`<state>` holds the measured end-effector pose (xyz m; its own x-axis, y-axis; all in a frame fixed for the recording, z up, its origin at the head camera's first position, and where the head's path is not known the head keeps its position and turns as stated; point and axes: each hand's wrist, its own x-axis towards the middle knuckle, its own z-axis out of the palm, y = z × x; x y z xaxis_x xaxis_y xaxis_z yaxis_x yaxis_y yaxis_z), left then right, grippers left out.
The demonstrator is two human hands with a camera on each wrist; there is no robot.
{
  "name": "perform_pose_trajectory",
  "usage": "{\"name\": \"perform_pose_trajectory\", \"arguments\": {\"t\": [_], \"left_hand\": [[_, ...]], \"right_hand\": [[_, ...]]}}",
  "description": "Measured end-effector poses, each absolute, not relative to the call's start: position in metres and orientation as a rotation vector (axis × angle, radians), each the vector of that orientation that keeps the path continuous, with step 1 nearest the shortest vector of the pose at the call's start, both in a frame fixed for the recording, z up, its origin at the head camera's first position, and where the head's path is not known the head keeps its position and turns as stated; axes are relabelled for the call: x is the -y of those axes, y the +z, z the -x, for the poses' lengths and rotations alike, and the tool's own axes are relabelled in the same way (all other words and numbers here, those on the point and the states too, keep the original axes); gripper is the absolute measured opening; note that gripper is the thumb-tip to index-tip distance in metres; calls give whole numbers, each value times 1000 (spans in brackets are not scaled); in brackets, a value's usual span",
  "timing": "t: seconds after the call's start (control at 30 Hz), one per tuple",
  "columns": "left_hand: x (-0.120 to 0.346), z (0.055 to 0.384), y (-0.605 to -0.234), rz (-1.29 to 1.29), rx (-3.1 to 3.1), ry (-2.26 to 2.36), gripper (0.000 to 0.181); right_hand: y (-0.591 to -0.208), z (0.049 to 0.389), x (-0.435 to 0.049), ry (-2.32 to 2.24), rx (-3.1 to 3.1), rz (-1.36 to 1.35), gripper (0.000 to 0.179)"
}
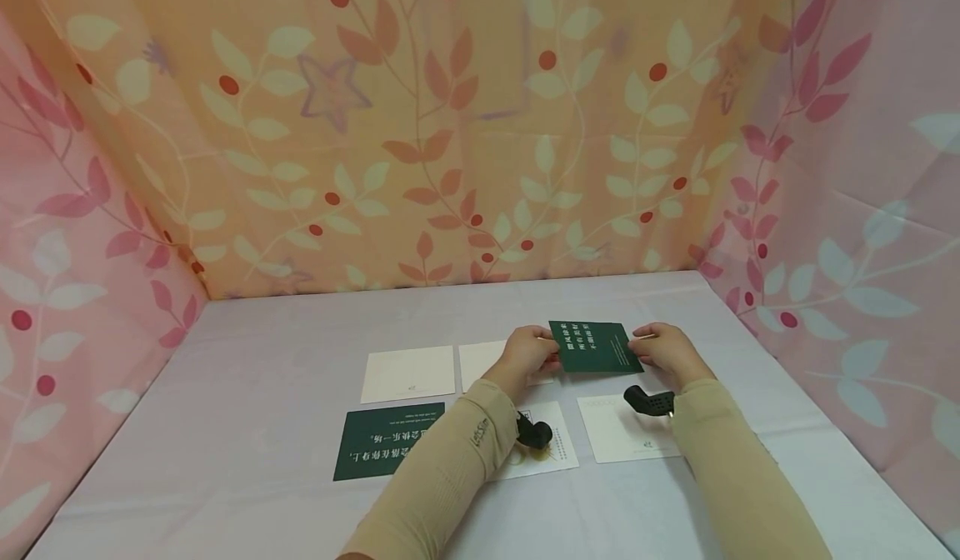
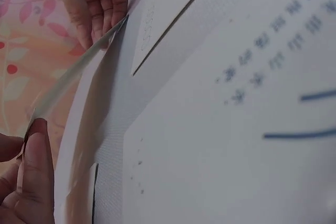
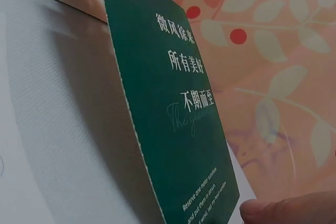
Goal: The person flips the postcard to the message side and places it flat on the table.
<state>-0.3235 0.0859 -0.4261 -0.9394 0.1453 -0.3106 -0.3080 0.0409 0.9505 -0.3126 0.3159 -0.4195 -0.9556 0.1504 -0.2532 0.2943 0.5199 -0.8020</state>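
A dark green postcard (image 1: 596, 347) with white printed characters is held between both hands above the white table. My left hand (image 1: 528, 352) pinches its left edge. At the opposite edge, my right hand (image 1: 667, 352) grips it between thumb and fingers. The right wrist view shows the printed green face of the postcard (image 3: 157, 103) tilted up from the cloth. From the left wrist, the same postcard (image 2: 68, 77) appears nearly edge-on, its pale back turned down. Beneath the left forearm, a white card with a printed picture (image 1: 561, 447) is partly covered.
A second green card (image 1: 375, 447) lies front left, partly behind the left sleeve. Behind it are a cream card (image 1: 408, 374) and another cream card (image 1: 474, 364) partly hidden by the left hand. A white card (image 1: 611, 435) lies below the right hand. Floral curtains (image 1: 465, 127) enclose the table.
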Motion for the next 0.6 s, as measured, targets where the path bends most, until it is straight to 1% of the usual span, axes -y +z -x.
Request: {"name": "perform_pose_trajectory", "arguments": {"t": [0.23, 0.5, 0.6], "left_hand": [[-85, 325, -425, 144, -2029, 1957, 11], [-84, 325, -424, 129, -2087, 1916, 4], [-84, 325, -423, 124, -2108, 1903, 3]], "right_hand": [[-415, 311, -318, -1378, -2624, -365, 32], [-410, 311, -321, -1385, -2660, -366, 25], [-408, 311, -322, -1387, -2695, -325, 23]]}}
